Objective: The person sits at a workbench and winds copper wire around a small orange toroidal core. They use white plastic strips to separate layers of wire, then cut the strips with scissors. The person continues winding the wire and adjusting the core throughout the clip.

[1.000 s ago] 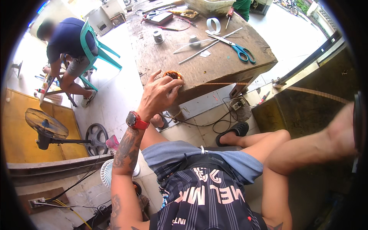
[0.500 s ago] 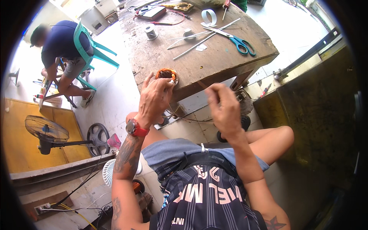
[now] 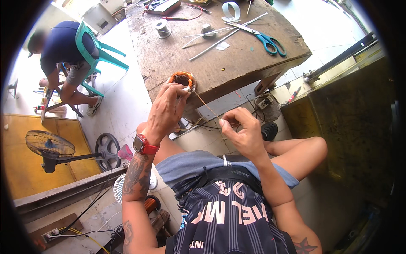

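A ring-shaped motor stator (image 3: 189, 77) with an orange rim and a dark hollow middle rests at the near left corner of the wooden table. My left hand (image 3: 165, 108), with a red watch at its wrist, is closed on its near side. A small white piece shows at those fingertips. From the stator's right side a thin twisted cord (image 3: 206, 104) runs taut, down and to the right. My right hand (image 3: 243, 129) pinches the far end of this cord between thumb and forefinger, off the table's front edge.
On the wooden table (image 3: 253, 65) lie blue-handled scissors (image 3: 270, 44), a solder spool (image 3: 162, 29), a white tape roll (image 3: 231, 11) and pale thin strips (image 3: 228, 37). A person (image 3: 67, 46) sits bent over at the left. A fan (image 3: 50, 148) is nearer, at left.
My right hand has moved down and slightly left, and the cord now shows stretched between it and the stator. My left hand stays at the stator. The view has shifted slightly.
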`<state>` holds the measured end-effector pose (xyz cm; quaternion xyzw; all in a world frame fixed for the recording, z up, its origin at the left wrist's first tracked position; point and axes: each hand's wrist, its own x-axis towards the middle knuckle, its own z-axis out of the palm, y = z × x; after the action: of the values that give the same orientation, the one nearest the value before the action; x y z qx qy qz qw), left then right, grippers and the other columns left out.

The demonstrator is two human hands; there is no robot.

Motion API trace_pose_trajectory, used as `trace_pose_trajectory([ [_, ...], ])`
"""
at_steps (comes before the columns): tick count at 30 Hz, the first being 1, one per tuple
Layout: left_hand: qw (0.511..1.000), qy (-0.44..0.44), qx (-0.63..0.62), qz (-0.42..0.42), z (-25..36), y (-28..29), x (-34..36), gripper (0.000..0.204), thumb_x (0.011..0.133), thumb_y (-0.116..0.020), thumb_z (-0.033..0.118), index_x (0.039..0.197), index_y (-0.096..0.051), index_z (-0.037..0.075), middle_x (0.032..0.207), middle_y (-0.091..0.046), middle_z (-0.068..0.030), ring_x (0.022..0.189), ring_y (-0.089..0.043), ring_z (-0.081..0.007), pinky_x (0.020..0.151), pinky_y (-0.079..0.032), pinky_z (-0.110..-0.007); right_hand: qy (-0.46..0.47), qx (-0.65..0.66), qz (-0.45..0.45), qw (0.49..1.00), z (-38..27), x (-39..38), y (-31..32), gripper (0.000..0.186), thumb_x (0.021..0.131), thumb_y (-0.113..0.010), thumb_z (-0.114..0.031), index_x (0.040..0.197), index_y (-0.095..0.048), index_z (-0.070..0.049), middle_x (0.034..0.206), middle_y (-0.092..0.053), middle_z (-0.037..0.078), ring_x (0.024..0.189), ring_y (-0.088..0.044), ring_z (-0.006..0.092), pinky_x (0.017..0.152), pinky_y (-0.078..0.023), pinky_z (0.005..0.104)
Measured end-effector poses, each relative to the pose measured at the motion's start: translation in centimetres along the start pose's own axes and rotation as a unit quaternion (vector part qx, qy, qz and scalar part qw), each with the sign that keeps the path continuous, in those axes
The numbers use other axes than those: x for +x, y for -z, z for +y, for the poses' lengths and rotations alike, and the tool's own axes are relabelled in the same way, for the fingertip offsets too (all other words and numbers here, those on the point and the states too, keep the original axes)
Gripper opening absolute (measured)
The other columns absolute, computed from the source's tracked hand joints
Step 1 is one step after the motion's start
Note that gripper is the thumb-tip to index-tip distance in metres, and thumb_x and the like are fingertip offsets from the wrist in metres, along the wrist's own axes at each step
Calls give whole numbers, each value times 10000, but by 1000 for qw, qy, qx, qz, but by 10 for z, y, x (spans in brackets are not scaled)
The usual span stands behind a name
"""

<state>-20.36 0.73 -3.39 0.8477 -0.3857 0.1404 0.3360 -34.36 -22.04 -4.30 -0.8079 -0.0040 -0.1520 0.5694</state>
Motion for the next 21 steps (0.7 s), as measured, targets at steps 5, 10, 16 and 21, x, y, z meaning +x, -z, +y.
trace_pose_trajectory([
  [5,1000,19,-12,-1,1,1,0,132,962,-745,55,1069,-670,35,1143,-756,-141,1149,-696,-345,1012,-549,-464,4,-39,-16,999,3,24,-19,148,956,-745,-121,988,-717,20,860,-670,96,785,-624,164,735,-521,313],
  [10,997,13,-44,67,-2,-6,-3,123,906,-801,35,999,-721,45,1167,-787,-123,1134,-740,-318,1070,-549,-495,-99,82,-28,991,-9,39,-26,190,1018,-720,-170,1133,-725,-19,982,-722,94,825,-642,157,749,-530,309],
  [16,995,-22,-42,83,-7,-10,-3,156,882,-815,26,1001,-717,50,1183,-786,-104,1118,-747,-315,1121,-522,-529,18,243,-42,969,-14,76,-41,377,1059,-647,-99,1429,-583,-69,1172,-728,103,920,-667,144,844,-533,303],
  [21,996,-21,-33,75,-6,-8,-3,166,884,-804,25,1017,-706,44,1214,-773,-105,1107,-741,-319,1127,-524,-537,233,-172,9,957,-22,78,-37,517,988,-747,-76,1454,-524,-59,1028,-742,90,922,-706,240,947,-522,376],
])
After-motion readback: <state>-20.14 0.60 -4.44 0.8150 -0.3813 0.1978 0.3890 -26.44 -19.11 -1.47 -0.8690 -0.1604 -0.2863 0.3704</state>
